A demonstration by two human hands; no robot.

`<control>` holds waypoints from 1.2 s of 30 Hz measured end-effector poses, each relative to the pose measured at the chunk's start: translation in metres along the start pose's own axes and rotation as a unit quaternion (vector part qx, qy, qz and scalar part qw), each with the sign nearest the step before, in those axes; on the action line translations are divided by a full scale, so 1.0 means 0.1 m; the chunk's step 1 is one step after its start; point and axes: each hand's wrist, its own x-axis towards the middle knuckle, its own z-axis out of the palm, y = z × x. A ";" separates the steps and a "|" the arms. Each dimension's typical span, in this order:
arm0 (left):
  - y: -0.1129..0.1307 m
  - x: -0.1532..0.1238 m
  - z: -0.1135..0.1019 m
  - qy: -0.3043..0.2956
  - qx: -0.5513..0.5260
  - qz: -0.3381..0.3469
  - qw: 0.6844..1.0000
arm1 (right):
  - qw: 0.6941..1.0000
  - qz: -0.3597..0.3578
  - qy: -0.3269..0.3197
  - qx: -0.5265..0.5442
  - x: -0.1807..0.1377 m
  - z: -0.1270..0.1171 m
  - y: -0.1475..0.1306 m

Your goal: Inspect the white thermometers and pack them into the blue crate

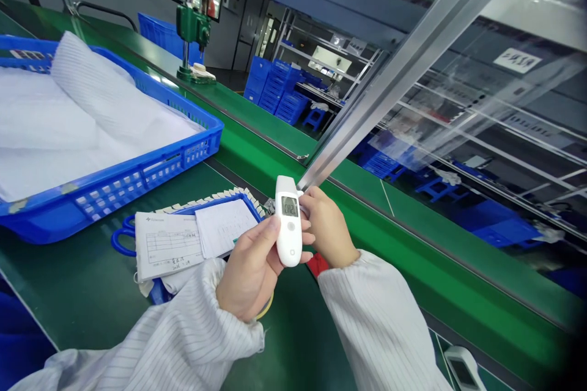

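A white digital thermometer with a small lit display stands upright in my left hand, thumb on its side and fingers behind it. My right hand is closed at the thermometer's upper right edge, by a small white part there; what its fingertips pinch is partly hidden. Left of my hands lie a printed form pad and a sheet of white paper on a blue tray edged with pale tabs. Blue scissors handles stick out beside the pad.
A blue basket lined with white foam sheet stands at the left. Behind runs a green conveyor belt, with a metal post rising from it. A green press stands further back. Another white device lies at lower right.
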 end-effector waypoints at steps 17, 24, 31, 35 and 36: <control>-0.14 -0.07 -0.02 -0.060 0.070 -0.088 0.992 | 0.976 -0.098 0.186 0.058 -1.40 0.00 -0.32; -0.14 -0.12 0.00 -0.099 0.068 -0.114 0.986 | 0.940 0.055 0.291 0.168 -1.55 -0.17 -0.47; -0.15 -0.15 0.03 -0.107 0.074 -0.135 0.982 | 0.954 -0.001 0.263 0.144 -1.43 -0.10 -0.55; -0.17 -0.15 0.02 -0.083 0.071 -0.151 0.982 | 0.972 -0.031 0.203 0.117 -1.56 -0.02 -0.48; -0.17 -0.15 0.02 -0.083 0.067 -0.156 0.982 | 0.971 -0.027 0.189 0.144 -1.61 -0.03 -0.47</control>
